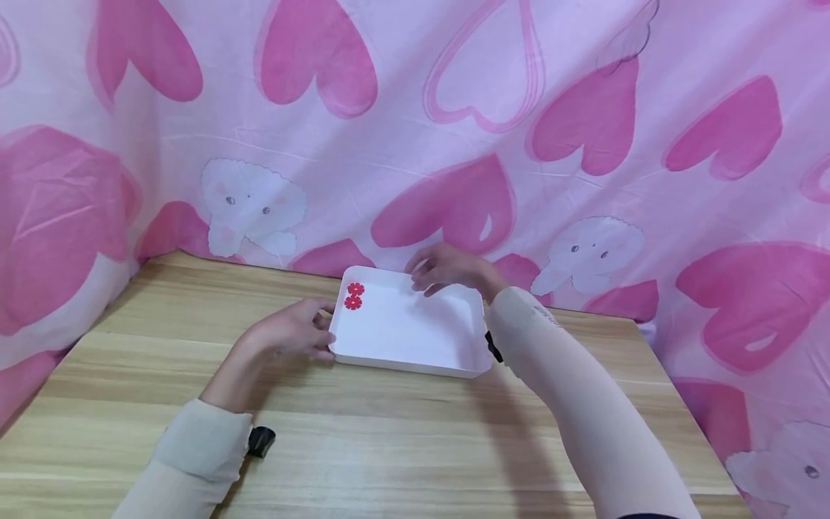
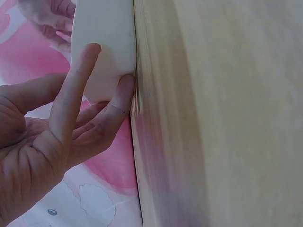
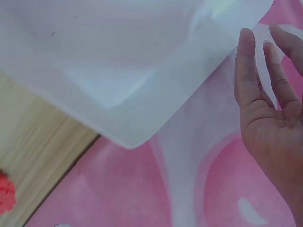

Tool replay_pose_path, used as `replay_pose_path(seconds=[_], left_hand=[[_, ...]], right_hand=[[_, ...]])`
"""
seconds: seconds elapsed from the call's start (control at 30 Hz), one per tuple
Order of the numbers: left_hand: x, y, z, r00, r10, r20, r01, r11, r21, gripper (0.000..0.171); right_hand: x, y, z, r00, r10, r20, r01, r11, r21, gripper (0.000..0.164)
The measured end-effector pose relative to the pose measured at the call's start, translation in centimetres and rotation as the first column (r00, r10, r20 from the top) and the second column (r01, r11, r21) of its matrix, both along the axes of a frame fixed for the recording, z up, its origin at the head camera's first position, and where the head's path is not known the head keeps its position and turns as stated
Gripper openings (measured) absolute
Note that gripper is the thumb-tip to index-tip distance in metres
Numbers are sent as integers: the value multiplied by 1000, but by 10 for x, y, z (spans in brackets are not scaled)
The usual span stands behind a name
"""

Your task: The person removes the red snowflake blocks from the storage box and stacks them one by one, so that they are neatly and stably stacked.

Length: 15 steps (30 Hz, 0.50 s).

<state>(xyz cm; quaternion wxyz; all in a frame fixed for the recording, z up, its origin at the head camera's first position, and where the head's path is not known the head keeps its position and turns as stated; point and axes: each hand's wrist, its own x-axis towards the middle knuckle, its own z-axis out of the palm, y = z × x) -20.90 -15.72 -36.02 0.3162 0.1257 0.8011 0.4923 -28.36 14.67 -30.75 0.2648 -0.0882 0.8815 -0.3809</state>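
A shallow white tray point(image 1: 402, 324) lies on the wooden table. Two red notched discs point(image 1: 354, 295), like snowflake building pieces, sit side by side in its far left corner. My left hand point(image 1: 301, 328) is at the tray's left end; in the left wrist view its fingertips point(image 2: 125, 85) touch the outer wall, the fingers not wrapped round it. Over the far rim hovers my right hand point(image 1: 447, 267), holding nothing visible. The right wrist view shows its fingers point(image 3: 246, 61) loosely extended near the tray's edge. A red piece point(image 3: 5, 194) shows at that view's lower left, partly cut off.
A pink curtain point(image 1: 350, 194) with hearts hangs right behind the table's far edge and along both sides. The wood-grain table point(image 1: 363, 447) extends in front of the tray. Each sleeve has a black fitting point(image 1: 262, 442) at the wrist.
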Motion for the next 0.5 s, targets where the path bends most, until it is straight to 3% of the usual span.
replay_pose_path(seconds=[0.5], left_hand=[[-1, 2, 0, 1000, 1, -2, -1, 1000, 11, 67]], right_hand=[[-11, -44, -19, 998, 17, 60, -21, 998, 65, 47]])
